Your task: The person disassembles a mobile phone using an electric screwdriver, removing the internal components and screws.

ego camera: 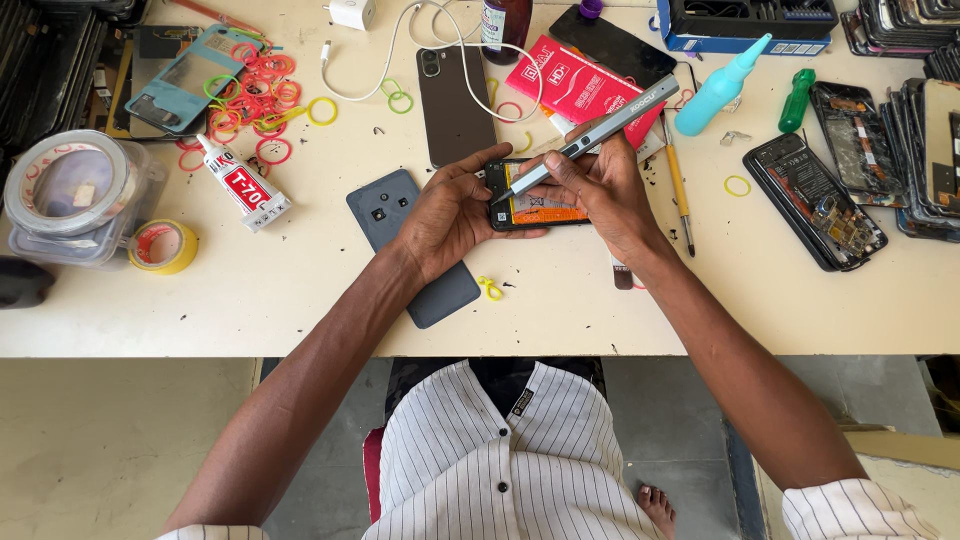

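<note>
**A:** Status on the step?

**B:** Looks like you're mid screw work on the opened phone (pixel 535 208). It lies flat on the table (pixel 300 300), back off, orange-labelled battery showing, pinned between your two hands. Whether the screw is going in or coming out, can't tell from this.

**A:** Hands?

**B:** Your left hand (pixel 450 215) is clamped on the phone's left end, fingers curled over the top edge, thumb along the near edge. It's bracing, not lifting. Your right hand (pixel 600 190) is closed around the grey electric screwdriver (pixel 590 140), pen-style, low on the barrel. The tip comes down just inside your left fingertips, at the phone's upper-left corner. The barrel slants up and away to the right, past your knuckles.

**A:** Arm pose?

**B:** Both forearms come in from the near edge and converge on the phone. Wrists low, right wrist seems to rest on the table.

**A:** Next move needs what?

**B:** My read: keep the bit seated square in the screw head, light pressure, left hand holding the frame dead steady. A slanted bit risks slipping off.

**A:** Around the hands?

**B:** Under your left wrist lies a dark blue back cover (pixel 395 215). Just beyond your left fingers, a dark phone (pixel 452 105) lies camera side up. Beyond your right hand, a red packet (pixel 575 85). Far left of your left hand, a glue tube (pixel 243 185) and loose rubber bands (pixel 255 95).
</note>
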